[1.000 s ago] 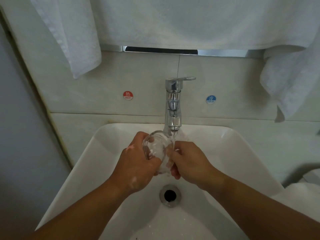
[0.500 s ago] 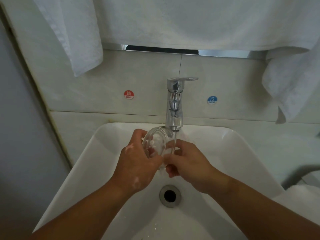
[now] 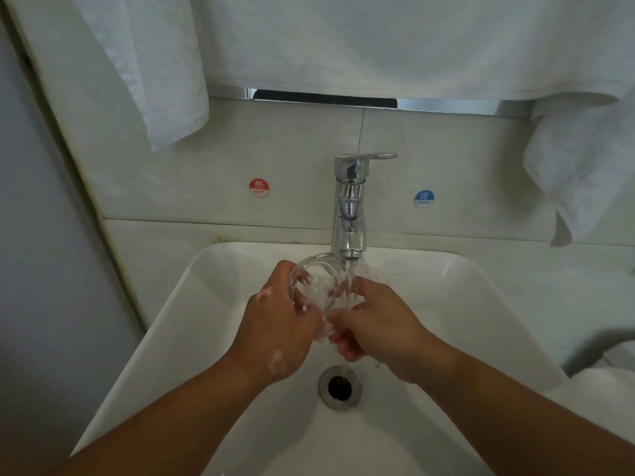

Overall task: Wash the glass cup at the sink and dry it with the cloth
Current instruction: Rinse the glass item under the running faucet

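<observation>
Upper left of frame: a fold of the white cloth (image 3: 154,63) hangs over the wall tiles. It runs along the whole top edge to a second fold at upper right. Judged to be the drying cloth; nobody is touching it

Centre left: left hand (image 3: 275,324), suds on its back, fingers curled round the left side of the glass cup (image 3: 318,286), gripping it

Centre: the cup is held above the basin of the sink (image 3: 192,280), apart from the porcelain, just below and left of the faucet (image 3: 348,204) spout. It is tilted: the long axis runs from a round end at upper left, facing the camera, down toward lower right between the hands. Which end is the mouth: cannot tell. The water stream (image 3: 351,269) falls along the cup's right flank

Centre right: right hand (image 3: 385,324), thumb on the cup's lower end, fingers curled beneath it, also gripping. Both hands are equally near, with the cup between them

Room: the spout sits just beside the cup's upper end and is the tight edge; a straight lift risks a knock. Open room lies below toward the drain (image 3: 340,387) and toward the camera. Basin walls are well apart on both sides

Step judged: rinsing; drying not yet begun. The next move calls for drawing the cup down and toward the camera before reaching up for the cloth. Wet, soapy glass: slip risk if one hand lets go
</observation>
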A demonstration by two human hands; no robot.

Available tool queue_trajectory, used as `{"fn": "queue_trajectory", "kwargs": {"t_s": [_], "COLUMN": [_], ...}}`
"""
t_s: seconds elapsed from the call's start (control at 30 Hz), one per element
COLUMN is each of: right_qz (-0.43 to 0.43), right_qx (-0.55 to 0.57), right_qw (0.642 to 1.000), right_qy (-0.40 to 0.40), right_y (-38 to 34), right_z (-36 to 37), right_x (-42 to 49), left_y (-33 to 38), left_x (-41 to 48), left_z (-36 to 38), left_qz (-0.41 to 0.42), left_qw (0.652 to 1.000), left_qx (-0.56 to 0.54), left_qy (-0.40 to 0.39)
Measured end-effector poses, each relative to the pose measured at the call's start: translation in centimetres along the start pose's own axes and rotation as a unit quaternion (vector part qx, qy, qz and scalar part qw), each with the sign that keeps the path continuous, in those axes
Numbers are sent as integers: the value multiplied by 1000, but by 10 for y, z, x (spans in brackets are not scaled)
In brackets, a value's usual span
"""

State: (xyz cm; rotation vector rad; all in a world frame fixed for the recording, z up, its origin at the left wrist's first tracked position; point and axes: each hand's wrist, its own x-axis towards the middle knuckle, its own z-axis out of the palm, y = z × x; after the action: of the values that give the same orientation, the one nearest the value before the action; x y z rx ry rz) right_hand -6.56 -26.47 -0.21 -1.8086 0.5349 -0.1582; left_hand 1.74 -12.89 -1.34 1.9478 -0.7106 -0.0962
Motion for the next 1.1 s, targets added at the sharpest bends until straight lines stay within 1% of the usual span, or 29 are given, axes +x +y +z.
{"fn": "queue_trajectory", "kwargs": {"t_s": [0.07,0.13,0.2,0.27,0.3,0.37,0.43,0.5,0.53,0.57,0.63,0.67,0.73,0.8,0.83,0.87,0.97,1.0,1.07,1.1], "right_qz": [-42,-55,-30,-7,-4,-20,-54,-62,-58,-54,-50,-48,-58,-67,-65,-59,-33,-32,-47,-51], "right_qx": [-103,-136,-90,-20,-10,-63,-137,-182,-187,-168,-105,-95,-130,-186,-198,-189,-98,-107,-164,-175], "right_qw": [992,986,993,1000,1000,998,988,978,978,982,993,994,990,978,976,979,994,993,985,983], "right_qy": [57,85,64,11,-5,7,47,82,77,61,3,-9,16,63,69,57,-33,-34,11,33], "right_y": [3,5,4,3,2,4,5,7,7,6,5,4,6,8,8,7,4,5,7,8], "right_z": [-1,-1,-1,0,0,-3,-4,-3,-3,-3,-4,-6,-8,-7,-7,-6,-7,-8,-9,-8], "right_x": [3,5,6,4,2,4,6,9,9,8,5,4,6,9,9,8,4,4,7,8], "left_y": [-2,0,1,2,1,1,0,0,0,0,0,1,1,0,0,1,2,3,2,3], "left_x": [1,0,-1,-2,-3,-3,-2,-2,-3,-3,-3,-3,-3,-3,-4,-4,-3,-3,-2,-2], "left_z": [1,0,0,1,1,1,1,0,0,0,-1,-1,-1,-1,-1,-1,-5,-5,-4,-4], "left_qz": [-8,-15,-6,1,2,-2,-11,-20,-20,-19,-9,-8,-14,-25,-36,-40,-45,-53,-65,-69], "left_qw": [1000,1000,1000,1000,1000,1000,999,998,998,997,998,998,997,994,991,989,990,991,990,989], "left_qx": [3,0,-8,-11,-11,-7,-16,-41,-48,-52,-48,-48,-61,-88,-107,-118,-122,-112,-95,-92], "left_qy": [-8,-12,-8,-6,-11,-27,-39,-44,-46,-47,-44,-46,-53,-64,-73,-76,-55,-59,-81,-89]}}
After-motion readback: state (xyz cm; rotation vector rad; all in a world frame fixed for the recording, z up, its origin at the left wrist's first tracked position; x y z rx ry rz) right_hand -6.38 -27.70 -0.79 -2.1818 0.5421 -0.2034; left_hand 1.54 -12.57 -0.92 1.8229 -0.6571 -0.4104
